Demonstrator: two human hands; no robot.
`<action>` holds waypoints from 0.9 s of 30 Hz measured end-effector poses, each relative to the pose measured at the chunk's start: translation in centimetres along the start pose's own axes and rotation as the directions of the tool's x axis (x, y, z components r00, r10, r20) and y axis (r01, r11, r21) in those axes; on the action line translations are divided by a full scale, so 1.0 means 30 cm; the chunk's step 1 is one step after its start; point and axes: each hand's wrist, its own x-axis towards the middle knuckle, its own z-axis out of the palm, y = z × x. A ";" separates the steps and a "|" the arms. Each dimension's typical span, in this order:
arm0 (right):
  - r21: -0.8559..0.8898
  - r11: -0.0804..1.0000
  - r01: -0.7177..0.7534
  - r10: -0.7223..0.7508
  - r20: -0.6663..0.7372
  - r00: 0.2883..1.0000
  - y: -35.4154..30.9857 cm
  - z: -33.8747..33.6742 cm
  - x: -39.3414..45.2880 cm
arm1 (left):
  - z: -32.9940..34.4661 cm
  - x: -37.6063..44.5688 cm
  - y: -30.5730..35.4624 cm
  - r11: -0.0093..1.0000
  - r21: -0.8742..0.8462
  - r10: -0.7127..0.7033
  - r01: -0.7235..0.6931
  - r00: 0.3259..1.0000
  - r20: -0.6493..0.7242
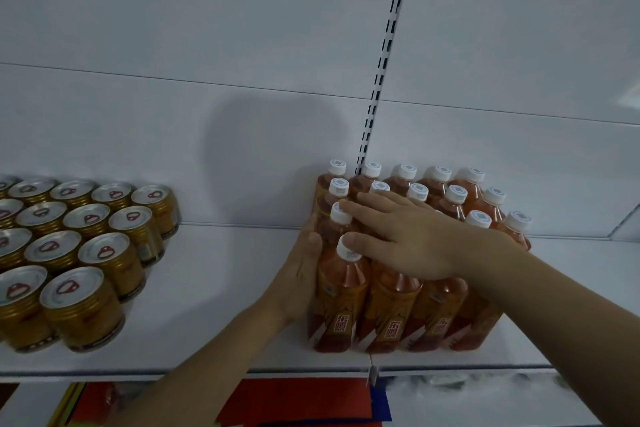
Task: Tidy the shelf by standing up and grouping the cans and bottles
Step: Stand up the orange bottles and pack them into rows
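Across the lower half of the frame runs the white shelf, its front edge near the bottom and a white back wall behind it. A wide bare strip of shelf lies in the middle, between two groups. At the left edge stand the gold cans, upright and packed in rows; some are cut off by the frame. At the centre right stand the orange bottles with white caps, upright in close rows, the front row near the shelf edge. To the right of them the shelf is bare up to the frame edge. The right hand lies flat over the caps, fingers straight. The left hand presses against the left side of the bottles, its fingers hidden behind them.
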 end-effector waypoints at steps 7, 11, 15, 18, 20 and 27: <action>-0.006 1.000 -0.009 0.010 0.023 1.000 0.001 -0.035 0.009 | -0.093 0.089 0.019 0.893 0.446 0.110 -0.058 0.990 -0.091; -0.004 1.000 -0.001 0.001 0.029 1.000 0.007 -0.034 0.017 | -0.130 0.172 -0.027 0.780 0.597 0.194 -0.188 0.979 0.054; 0.017 1.000 -0.019 0.019 0.046 0.999 0.013 -0.023 0.005 | -0.114 0.179 -0.009 0.810 0.535 0.208 -0.240 0.971 0.121; 0.014 1.000 -0.019 0.018 0.043 0.999 0.013 -0.024 0.003 | -0.125 0.197 -0.018 0.838 0.490 0.197 -0.239 0.971 0.137; 0.000 1.000 -0.008 0.008 0.022 1.000 0.018 -0.028 0.013 | -0.154 0.247 -0.043 0.904 0.385 0.140 -0.185 0.980 0.142; -0.029 0.999 -0.032 0.034 0.051 0.998 0.033 -0.028 0.039 | -0.178 0.337 -0.031 0.804 0.552 0.152 -0.219 0.974 0.166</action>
